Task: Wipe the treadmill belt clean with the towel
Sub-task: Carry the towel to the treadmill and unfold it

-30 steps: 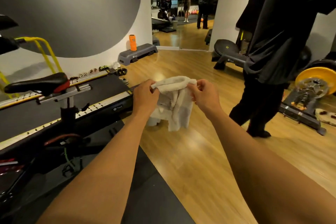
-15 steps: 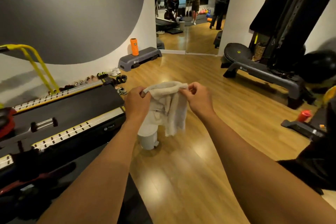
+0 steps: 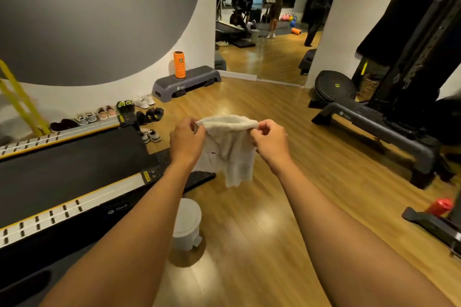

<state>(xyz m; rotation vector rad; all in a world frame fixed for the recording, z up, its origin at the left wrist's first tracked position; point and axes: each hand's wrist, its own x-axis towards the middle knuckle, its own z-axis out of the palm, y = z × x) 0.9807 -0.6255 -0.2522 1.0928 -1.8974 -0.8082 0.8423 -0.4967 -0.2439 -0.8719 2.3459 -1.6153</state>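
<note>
Wood floor (image 3: 262, 227) fills most of the view. The treadmill sits on my left; its black belt (image 3: 69, 164) is cut off by the frame edge and its near end is partly hidden behind my left forearm. A dark step bench (image 3: 374, 119) is on the right, and the black gear above it is too dark to make out. A grey step platform (image 3: 194, 80) stands by the far wall with an orange foam roller (image 3: 179, 64) upright on it. The white pedal bin (image 3: 190, 222) is on the floor, its left side hidden by my arm.

The towel (image 3: 229, 149) is up in the air in front of me – over the floor just right of the belt, not touching it. My left hand (image 3: 185, 142) and right hand (image 3: 270, 143) each pinch a top corner, fingers curled, the rest hanging crumpled. The fingertips are mostly hidden in the cloth.

Shoes (image 3: 124, 109) are lined up along the wall – pairs hard to count. There is a blurry red object (image 3: 440, 205) at far right; I can't tell what it is.
</note>
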